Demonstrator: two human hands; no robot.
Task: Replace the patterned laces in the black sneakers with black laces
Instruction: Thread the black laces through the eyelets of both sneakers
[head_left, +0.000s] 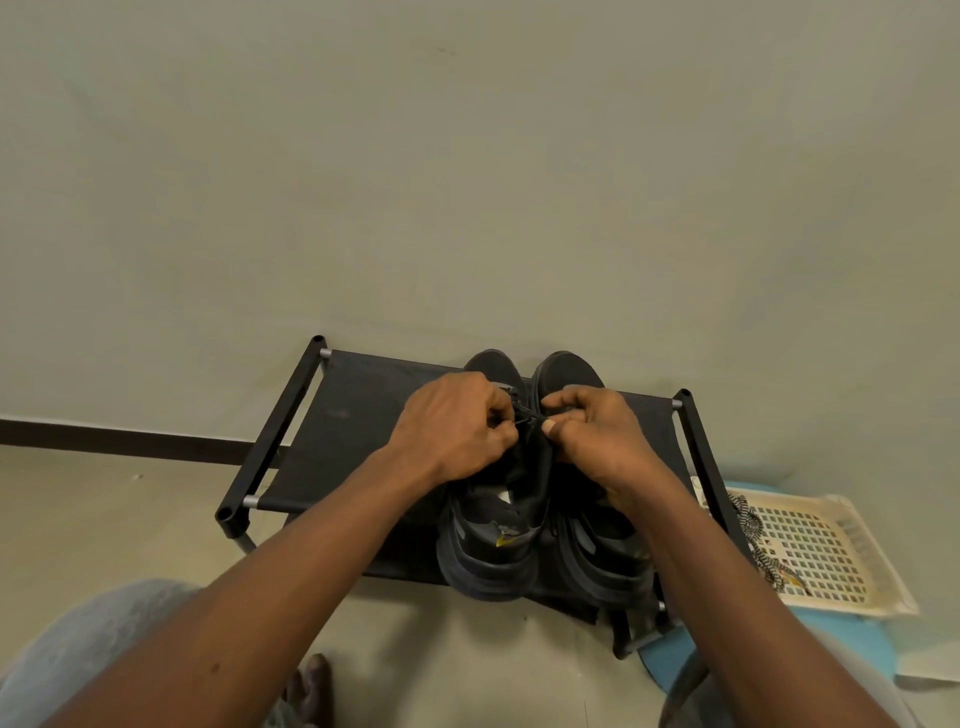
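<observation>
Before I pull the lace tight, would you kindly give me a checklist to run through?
1. Left hand pinches the black lace: ok.
2. Right hand pinches the same lace: ok.
3. Both sneakers sit side by side on the rack: ok.
4. Patterned lace is out of the way on the tray: ok.
5. Black lace runs through every eyelet: cannot tell, the hands hide them.
6. Second sneaker is already relaced: cannot tell.
</observation>
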